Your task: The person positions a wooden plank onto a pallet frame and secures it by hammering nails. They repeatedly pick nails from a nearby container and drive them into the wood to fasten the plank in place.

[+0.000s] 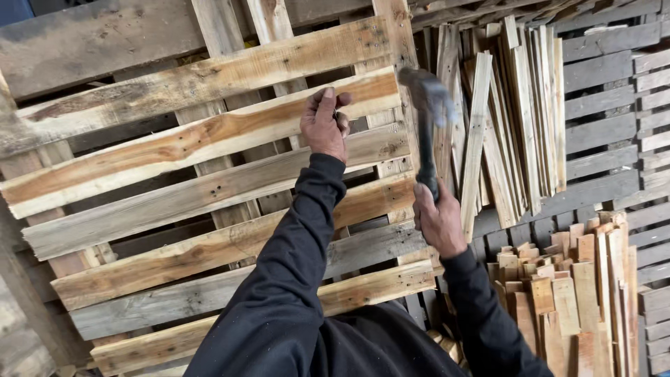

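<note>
Across the left and middle of the frame a weathered wooden pallet (209, 202) leans up at a slant, its slats running from lower left to upper right with dark gaps between them. At its upper middle the person's left hand (324, 126) is pinched shut on something small against a pale slat; it looks like a nail held steady for striking, though the thing itself is too small to make out. The black sleeve (300, 244) stretches up from the bottom of the frame to reach that spot. Just right of it, the right hand (438, 222) is clenched low on the handle of a hammer (427, 119), whose blurred head is up near the pallet's right edge, level with the pinching fingers. Holding the handle low gives a long swing. Open room lies between the two hands, but the hammer head is close to the bundle of thin slats (509, 119) standing upright behind it. At the lower right a stack of short cut boards (565, 293) stands on end, near the right elbow
</note>
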`<action>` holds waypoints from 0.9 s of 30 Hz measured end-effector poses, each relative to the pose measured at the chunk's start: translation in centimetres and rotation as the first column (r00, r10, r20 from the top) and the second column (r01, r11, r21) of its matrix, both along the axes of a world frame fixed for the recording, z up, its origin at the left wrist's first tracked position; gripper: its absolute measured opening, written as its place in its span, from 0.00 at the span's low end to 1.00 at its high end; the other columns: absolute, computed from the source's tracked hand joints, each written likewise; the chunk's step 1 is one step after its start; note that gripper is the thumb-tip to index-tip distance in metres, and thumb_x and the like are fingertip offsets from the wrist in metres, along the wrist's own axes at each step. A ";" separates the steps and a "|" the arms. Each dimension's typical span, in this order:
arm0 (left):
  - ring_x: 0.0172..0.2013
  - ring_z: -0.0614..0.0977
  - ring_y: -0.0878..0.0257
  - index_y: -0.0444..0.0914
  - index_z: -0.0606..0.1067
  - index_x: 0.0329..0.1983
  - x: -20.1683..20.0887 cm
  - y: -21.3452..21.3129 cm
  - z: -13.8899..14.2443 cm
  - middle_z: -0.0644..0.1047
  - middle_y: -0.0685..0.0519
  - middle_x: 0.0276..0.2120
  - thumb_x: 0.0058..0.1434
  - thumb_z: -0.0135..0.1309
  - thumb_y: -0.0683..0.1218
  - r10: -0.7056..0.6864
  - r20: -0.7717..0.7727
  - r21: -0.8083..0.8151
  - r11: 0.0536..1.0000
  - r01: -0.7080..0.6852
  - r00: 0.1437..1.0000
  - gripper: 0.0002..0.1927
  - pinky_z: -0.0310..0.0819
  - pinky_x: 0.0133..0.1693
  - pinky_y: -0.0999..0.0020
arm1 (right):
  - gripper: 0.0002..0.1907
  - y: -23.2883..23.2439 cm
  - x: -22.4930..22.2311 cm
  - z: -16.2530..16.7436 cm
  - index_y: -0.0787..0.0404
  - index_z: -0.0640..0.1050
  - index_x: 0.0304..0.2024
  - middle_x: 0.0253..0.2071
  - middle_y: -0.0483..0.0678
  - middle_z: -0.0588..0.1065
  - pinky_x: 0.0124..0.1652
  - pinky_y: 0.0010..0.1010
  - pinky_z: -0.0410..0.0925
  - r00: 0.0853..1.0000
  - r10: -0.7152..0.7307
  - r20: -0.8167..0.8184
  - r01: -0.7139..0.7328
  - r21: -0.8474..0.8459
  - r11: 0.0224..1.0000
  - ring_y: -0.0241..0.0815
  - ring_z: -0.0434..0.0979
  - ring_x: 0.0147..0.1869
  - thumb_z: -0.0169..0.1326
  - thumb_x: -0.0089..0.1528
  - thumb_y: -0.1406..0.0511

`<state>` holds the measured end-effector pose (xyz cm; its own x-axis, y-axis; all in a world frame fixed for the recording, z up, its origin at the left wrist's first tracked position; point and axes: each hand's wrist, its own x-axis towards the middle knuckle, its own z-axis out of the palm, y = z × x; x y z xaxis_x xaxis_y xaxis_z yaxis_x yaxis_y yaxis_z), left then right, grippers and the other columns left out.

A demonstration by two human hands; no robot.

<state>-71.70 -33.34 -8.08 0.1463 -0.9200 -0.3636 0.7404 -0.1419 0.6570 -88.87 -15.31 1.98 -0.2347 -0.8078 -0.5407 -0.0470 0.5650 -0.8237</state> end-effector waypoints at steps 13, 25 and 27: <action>0.27 0.72 0.69 0.40 0.73 0.38 0.3 -0.1 1.5 0.73 0.56 0.30 0.64 0.61 0.54 -0.402 -0.383 0.049 0.890 0.453 0.832 0.15 0.64 0.24 0.74 | 0.29 -0.6 0.6 -0.5 0.63 0.74 0.44 0.19 0.41 0.66 0.20 0.30 0.62 0.990 0.039 -0.133 -0.023 0.116 0.993 0.33 0.64 0.20 0.52 0.63 0.43; 0.33 0.84 0.67 0.38 0.81 0.41 -4.0 -7.5 -1.4 0.83 0.54 0.34 0.66 0.63 0.50 -0.152 0.653 -0.278 0.863 0.422 0.742 0.11 0.84 0.38 0.70 | 0.26 -0.1 -0.6 -1.9 0.62 0.75 0.45 0.20 0.39 0.67 0.20 0.26 0.63 0.981 0.081 -0.176 -0.054 0.154 0.987 0.30 0.65 0.21 0.51 0.64 0.46; 0.34 0.86 0.68 0.39 0.81 0.43 -4.3 -7.9 -2.0 0.85 0.54 0.35 0.65 0.62 0.50 -0.041 0.795 -0.298 0.843 0.447 0.606 0.10 0.84 0.38 0.70 | 0.26 0.0 -0.4 -2.1 0.63 0.74 0.45 0.21 0.38 0.67 0.21 0.25 0.62 0.989 0.027 -0.149 -0.012 0.102 0.995 0.29 0.64 0.22 0.53 0.64 0.46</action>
<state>-75.97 -41.24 -10.05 -0.0839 -0.9767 0.1976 -0.0471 0.2019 0.9783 -89.31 -15.34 -0.13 -0.3038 -0.7564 -0.5793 -0.1773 0.6423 -0.7457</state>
